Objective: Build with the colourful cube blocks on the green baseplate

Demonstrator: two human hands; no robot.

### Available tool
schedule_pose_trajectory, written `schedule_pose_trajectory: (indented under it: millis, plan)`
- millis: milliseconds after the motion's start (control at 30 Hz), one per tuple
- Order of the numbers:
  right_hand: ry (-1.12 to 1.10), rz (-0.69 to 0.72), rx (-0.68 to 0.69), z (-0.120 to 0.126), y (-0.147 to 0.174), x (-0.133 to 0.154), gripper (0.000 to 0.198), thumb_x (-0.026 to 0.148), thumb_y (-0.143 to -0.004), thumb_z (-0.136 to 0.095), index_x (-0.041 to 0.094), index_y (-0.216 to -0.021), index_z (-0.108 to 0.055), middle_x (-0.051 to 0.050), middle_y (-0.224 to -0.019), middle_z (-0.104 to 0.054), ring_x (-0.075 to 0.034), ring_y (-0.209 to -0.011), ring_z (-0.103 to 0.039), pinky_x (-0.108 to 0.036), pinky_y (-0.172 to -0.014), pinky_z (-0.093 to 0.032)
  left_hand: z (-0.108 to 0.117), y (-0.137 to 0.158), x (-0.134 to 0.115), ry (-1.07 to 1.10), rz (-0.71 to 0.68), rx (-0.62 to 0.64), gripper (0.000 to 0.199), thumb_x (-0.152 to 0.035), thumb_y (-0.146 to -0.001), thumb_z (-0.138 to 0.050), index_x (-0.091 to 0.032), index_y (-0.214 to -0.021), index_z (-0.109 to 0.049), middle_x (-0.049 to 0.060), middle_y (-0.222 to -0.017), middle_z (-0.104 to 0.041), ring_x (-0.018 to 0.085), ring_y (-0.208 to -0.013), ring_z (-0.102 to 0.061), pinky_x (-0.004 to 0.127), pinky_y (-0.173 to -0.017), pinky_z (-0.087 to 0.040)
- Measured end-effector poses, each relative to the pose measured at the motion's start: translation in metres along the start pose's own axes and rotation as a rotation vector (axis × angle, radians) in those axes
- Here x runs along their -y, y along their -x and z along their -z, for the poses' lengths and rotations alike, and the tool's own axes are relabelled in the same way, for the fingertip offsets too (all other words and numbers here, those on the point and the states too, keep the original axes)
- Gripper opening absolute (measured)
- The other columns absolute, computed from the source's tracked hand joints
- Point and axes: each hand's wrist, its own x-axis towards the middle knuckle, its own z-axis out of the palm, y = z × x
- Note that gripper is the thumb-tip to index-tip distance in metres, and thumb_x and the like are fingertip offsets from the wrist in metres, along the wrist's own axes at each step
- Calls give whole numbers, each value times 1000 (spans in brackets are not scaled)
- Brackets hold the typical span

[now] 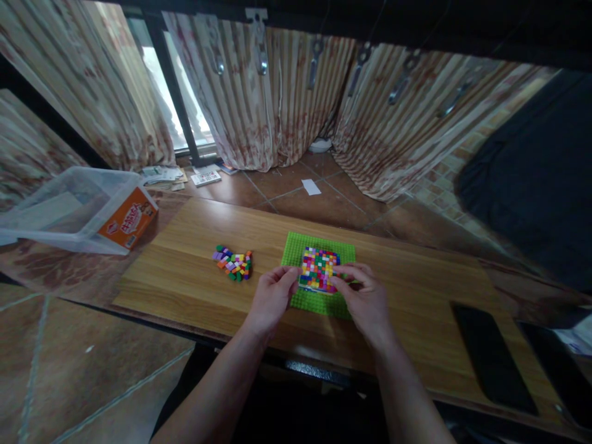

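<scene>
A multicoloured block of small toy bricks (318, 268) is on a green studded baseplate (319, 303), in front of me. My left hand (275, 293) is closed, its thumb and forefinger pinched at the block's left edge. On the opposite side, my right hand (365, 299) has its thumb at the front right corner and its fingers curled along the right edge. A pale layer shows under the block's front edge; whether the block is pressed on the baseplate or lifted I cannot tell. Loose toy bricks (235, 264) lie in a small pile to the left.
The wooden tabletop (185, 271) carries a dark phone-like slab (493, 357) at the right, with another dark flat object (562, 370) beyond it. A clear plastic bin (87, 237) with an orange label stands at the left. Curtains (296, 111) hang behind the table.
</scene>
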Motion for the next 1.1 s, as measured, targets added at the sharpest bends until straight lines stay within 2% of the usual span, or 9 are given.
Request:
schedule_pose_trajectory:
  millis: [133, 300, 600, 933, 1100]
  plan:
    - [-21, -63, -50, 3, -2, 0, 25, 42, -80, -64, 22, -92, -74, -7, -98, -67, -18, -78, -60, -34, -70, -49, 2, 1, -1, 110, 32, 41, 27, -37, -71, -71, -13, -81, -65, -8, -51, -40, 0, -38, -19, 20, -40, -8]
    - [-9, -165, -59, 0, -1, -3, 34, 43, -77, -66, 20, -101, -71, -7, -92, -69, -18, -73, -59, -35, -70, -48, 5, -2, 0, 254, 55, 44, 31, -35, -69, -71, -11, -87, -64, -6, -58, -48, 0, -40, -22, 18, -40, -10]
    - [-22, -156, -73, -7, -1, 0, 38, 45, -73, -70, 20, -101, -70, -8, -98, -70, -18, -71, -60, -33, -64, -50, 0, -1, 7, 206, 121, 31, 34, -36, -67, -73, -13, -91, -64, -5, -57, -50, 0, -39, -23, 18, -40, -11]
    - [-157, -205, -29, -10, -2, -1, 39, 42, -71, -73, 18, -101, -66, -9, -99, -71, -19, -78, -65, -37, -70, -55, -2, 0, 6, 191, 113, 19, 28, -32, -70, -72, -12, -87, -64, -6, -54, -49, -1, -37, -22, 17, -39, -11]
    - [-187, -209, -14, -9, -2, -2, 40, 43, -70, -74, 18, -101, -67, -9, -99, -70, -19, -76, -63, -37, -69, -55, -2, 1, 4, 311, 100, 18, 26, -32, -77, -67, -10, -91, -63, -5, -58, -51, 0, -38, -25, 15, -37, -15]
